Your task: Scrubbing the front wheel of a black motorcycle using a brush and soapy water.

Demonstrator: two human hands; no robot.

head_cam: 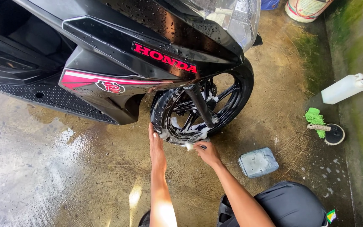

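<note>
A wet black scooter with red trim (118, 54) stands over a wet concrete floor. Its black front wheel (202, 105) has white soap foam on the lower rim and spokes. My left hand (156, 147) lies flat against the rear edge of the tyre, fingers together and nothing in it. My right hand (206, 151) is closed on a small foamy scrubbing tool with a dark handle (192, 146), pressed at the bottom of the wheel rim.
A grey sponge block (258, 162) lies on the floor right of my right arm. Farther right lie a green wash mitt (316, 120) beside a round black pad (335, 134), and a white jug (343, 88) on its side. A bucket (305, 8) stands at the top.
</note>
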